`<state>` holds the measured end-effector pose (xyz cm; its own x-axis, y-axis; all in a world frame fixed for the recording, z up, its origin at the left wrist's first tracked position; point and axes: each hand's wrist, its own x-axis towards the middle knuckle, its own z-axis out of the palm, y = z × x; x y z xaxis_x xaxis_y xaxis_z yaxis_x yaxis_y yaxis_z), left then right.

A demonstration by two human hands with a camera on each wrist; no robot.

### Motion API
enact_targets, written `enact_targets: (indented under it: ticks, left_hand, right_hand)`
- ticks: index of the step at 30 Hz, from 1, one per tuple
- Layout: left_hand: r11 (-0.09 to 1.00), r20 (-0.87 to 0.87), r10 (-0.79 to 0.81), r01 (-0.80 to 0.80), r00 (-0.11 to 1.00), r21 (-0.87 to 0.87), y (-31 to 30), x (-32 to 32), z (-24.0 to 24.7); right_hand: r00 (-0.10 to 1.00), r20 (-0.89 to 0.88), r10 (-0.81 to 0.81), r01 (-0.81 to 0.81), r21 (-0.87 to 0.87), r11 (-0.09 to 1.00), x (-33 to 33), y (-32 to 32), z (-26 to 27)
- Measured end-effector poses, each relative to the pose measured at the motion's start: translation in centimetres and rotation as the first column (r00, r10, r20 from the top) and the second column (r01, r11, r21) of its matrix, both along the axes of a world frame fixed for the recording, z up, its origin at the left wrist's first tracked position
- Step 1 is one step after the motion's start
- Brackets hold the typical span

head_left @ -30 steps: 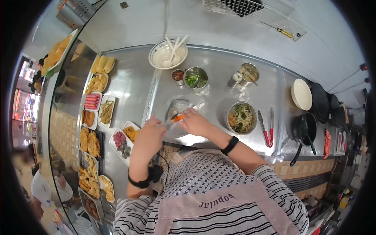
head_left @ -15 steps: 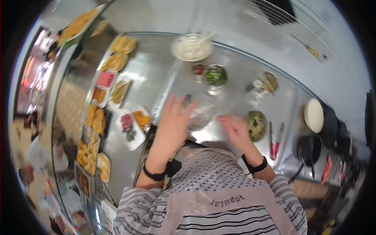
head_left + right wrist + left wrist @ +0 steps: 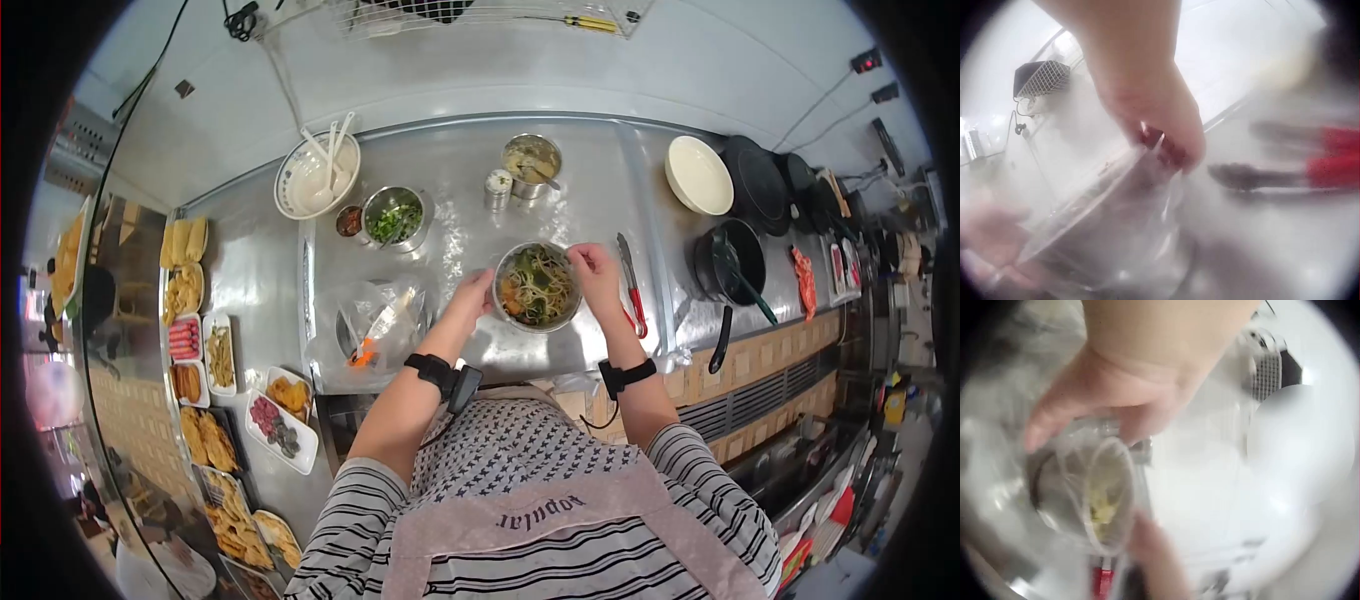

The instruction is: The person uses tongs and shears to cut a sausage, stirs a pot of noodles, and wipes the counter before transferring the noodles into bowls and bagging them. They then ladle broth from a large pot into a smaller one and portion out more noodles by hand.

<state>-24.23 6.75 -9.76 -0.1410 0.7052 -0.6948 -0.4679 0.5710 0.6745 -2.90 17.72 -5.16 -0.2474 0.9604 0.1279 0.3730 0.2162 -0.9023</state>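
Observation:
A metal bowl point(image 3: 538, 288) lined with clear plastic holds bean sprouts and dark green leaves point(image 3: 540, 285). At its right rim my right hand point(image 3: 598, 276) pinches the plastic with thumb and fingers; the right wrist view shows the clear plastic liner point(image 3: 1129, 206) drawn up taut beneath that hand. My left hand point(image 3: 470, 300) is at the left side of the bowl, its fingertips right at the rim. Thumb and fingers of the left hand stand apart in the blurred left wrist view. Red-handled tongs point(image 3: 634, 290) lie just right of the bowl.
A crumpled clear plastic bag point(image 3: 395, 305) and an orange-handled item point(image 3: 362, 352) lie to the left. Behind stand a chopped-greens pot point(image 3: 394, 218), a lidded shaker point(image 3: 498, 188) and a spoon bowl point(image 3: 305, 195). A black saucepan point(image 3: 728, 262) is at right, trays of food point(image 3: 282, 420) at left.
Both hands have left the clear plastic and orange-handled item on the left. They have moved right to the bean-sprout bowl, where my right hand now pinches its liner. The head view has shifted.

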Motion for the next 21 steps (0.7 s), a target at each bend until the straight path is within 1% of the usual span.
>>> enact_targets:
  ticks: [1, 2, 3, 4, 5, 6, 7, 9, 10, 11, 12, 13, 14, 15, 16, 17, 18, 19, 20, 21]
  left_hand:
    - [1.000, -0.050, 0.016, -0.015, 0.999, 0.007, 0.4, -0.3, -0.1]
    - [0.997, -0.272, -0.024, 0.045, 0.962, 0.069, 0.4, -0.4, 0.6]
    - [0.986, -0.480, -0.041, 0.112, 0.876, 0.120, 0.1, -0.5, 2.0]
    - [0.971, -0.663, -0.035, 0.183, 0.748, 0.156, -0.3, -0.5, 3.4]
    - [0.956, -0.762, 0.036, 0.200, 0.646, 0.215, -1.0, -0.3, 5.0]
    - [0.937, -0.839, 0.120, 0.220, 0.531, 0.273, -1.6, 0.0, 6.7]
    - [0.914, -0.890, 0.213, 0.240, 0.402, 0.327, -2.0, 0.1, 8.3]
    - [0.814, -0.832, 0.292, 0.335, 0.471, 0.475, -3.0, -0.1, 10.9]
    - [0.756, -0.802, 0.322, 0.373, 0.502, 0.537, -3.3, -0.1, 11.5]
    - [0.702, -0.658, 0.303, 0.305, 0.689, 0.643, -3.2, 0.6, 11.3]
    - [0.658, -0.488, 0.285, 0.202, 0.825, 0.726, -3.1, 1.5, 10.9]
    - [0.553, -0.478, 0.193, 0.307, 0.857, 0.774, -2.8, 1.4, 10.3]
    - [0.497, -0.440, 0.116, 0.331, 0.890, 0.802, -2.3, 2.2, 9.4]
    - [0.432, -0.574, 0.143, 0.471, 0.806, 0.769, -2.1, 2.6, 9.6]
    - [0.495, -0.531, -0.087, 0.499, 0.843, 0.711, -2.7, 2.9, 11.2]
    - [0.463, -0.755, -0.060, 0.688, 0.653, 0.558, -2.9, 2.8, 12.3]
    - [0.438, -0.910, -0.050, 0.828, 0.411, 0.350, -3.1, 3.0, 12.5]
    - [0.475, -0.924, -0.055, 0.824, 0.379, 0.310, -3.0, 3.7, 11.6]
    - [0.500, -0.939, -0.059, 0.824, 0.340, 0.267, -2.5, 4.3, 10.3]
    - [0.512, -0.954, -0.064, 0.830, 0.293, 0.221, -2.4, 4.1, 9.9]
  right_hand:
    - [0.997, -0.040, -0.070, 0.073, 0.077, 0.994, -0.3, -0.9, 0.3]
    - [0.988, -0.083, -0.133, 0.144, 0.150, 0.978, -0.3, -1.6, 0.6]
    - [0.973, -0.055, -0.225, 0.232, 0.274, 0.933, -0.1, -2.0, -0.6]
    - [0.986, 0.000, -0.169, 0.169, 0.033, 0.985, 1.0, -2.6, -2.0]
    - [0.994, 0.038, -0.102, 0.108, -0.211, 0.971, 3.1, -2.9, -3.7]
    - [0.998, 0.057, -0.025, 0.048, -0.442, 0.896, 4.5, -3.3, -4.4]
    - [0.993, 0.054, -0.110, 0.122, -0.364, 0.923, 4.7, -3.6, -3.8]
    - [0.964, 0.020, -0.265, 0.262, -0.220, 0.940, 4.3, -4.9, -1.7]
    - [0.943, 0.113, -0.312, 0.322, -0.087, 0.943, 4.3, -5.2, 0.0]
    - [0.927, 0.265, -0.267, 0.276, 0.002, 0.961, 4.8, -5.4, 1.8]
    - [0.954, 0.123, -0.272, 0.274, 0.005, 0.962, 4.9, -5.9, 2.3]
    - [0.967, 0.060, -0.249, 0.253, -0.082, 0.964, 4.8, -6.4, 3.4]
    - [0.942, 0.208, -0.262, 0.268, -0.002, 0.963, 4.2, -7.0, 4.6]
    - [0.935, 0.282, -0.217, 0.217, 0.031, 0.976, 2.0, -8.5, 8.6]
    - [0.939, 0.267, -0.218, 0.187, 0.137, 0.973, 0.4, -9.8, 10.1]
    - [0.958, 0.264, -0.107, 0.101, 0.035, 0.994, -0.3, -10.4, 10.9]
    - [0.953, 0.295, 0.065, -0.104, 0.116, 0.988, -1.5, -11.0, 11.5]
    - [0.916, 0.335, 0.219, -0.295, 0.194, 0.936, -2.6, -11.9, 12.3]
    - [0.858, 0.377, 0.348, -0.462, 0.273, 0.844, -3.3, -12.4, 12.6]
    - [0.876, 0.436, 0.206, -0.381, 0.362, 0.851, -3.2, -11.9, 11.9]
